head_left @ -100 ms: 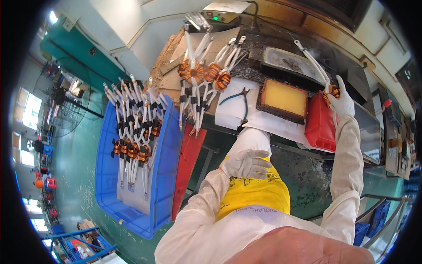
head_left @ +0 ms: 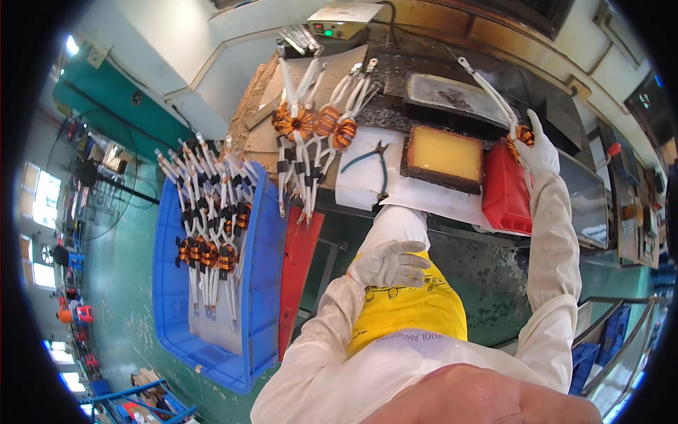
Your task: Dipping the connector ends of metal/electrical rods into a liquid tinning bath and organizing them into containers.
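My right hand (head_left: 539, 152), in a white glove, grips a copper-wound ring coil (head_left: 521, 140) over the red bin (head_left: 505, 191). The coil's long white-sleeved leads (head_left: 491, 90), with a metal lug at the tip, reach up and left toward the grey-topped tray (head_left: 459, 95). One finger points upward, clear of the coil. My left hand (head_left: 390, 265), also gloved, lies over the yellow apron (head_left: 417, 304) with fingers apart and nothing in it. Left of the tray is a dark-rimmed pan of yellow material (head_left: 445, 157). Blue-handled pliers (head_left: 374, 161) lie on white paper.
More ring coils (head_left: 293, 121) with white leads sit at the bench's left edge. A blue crate (head_left: 261, 283) full of similar coils stands left of me, beside a red board (head_left: 300, 275). At the back is a control box (head_left: 339, 27) with a green light.
The whole view has shifted slightly, so the bench appears a little farther left. Both hands keep nearly the same pose, the right still on the coil.
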Demonstrator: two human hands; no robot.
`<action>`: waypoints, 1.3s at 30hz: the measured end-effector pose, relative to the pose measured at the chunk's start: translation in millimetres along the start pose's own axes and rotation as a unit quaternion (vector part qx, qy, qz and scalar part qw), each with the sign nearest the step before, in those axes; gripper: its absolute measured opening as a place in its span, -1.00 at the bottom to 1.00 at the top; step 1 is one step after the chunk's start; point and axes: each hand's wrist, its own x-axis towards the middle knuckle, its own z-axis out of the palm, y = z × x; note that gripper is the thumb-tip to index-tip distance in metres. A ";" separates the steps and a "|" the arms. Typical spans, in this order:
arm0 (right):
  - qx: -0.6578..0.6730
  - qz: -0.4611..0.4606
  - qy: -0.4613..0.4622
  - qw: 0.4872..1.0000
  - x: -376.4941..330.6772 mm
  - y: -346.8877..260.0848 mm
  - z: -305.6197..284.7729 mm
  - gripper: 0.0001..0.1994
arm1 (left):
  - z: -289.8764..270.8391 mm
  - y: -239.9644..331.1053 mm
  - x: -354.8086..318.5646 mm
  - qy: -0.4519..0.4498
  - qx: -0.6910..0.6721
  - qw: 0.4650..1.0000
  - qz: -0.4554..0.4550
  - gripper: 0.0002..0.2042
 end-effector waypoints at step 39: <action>-0.096 0.019 -0.035 0.995 27.6 -11.8 8.7 -0.18 | 10.5 1.2 -2.0 -0.008 -0.021 1.000 0.001 -0.41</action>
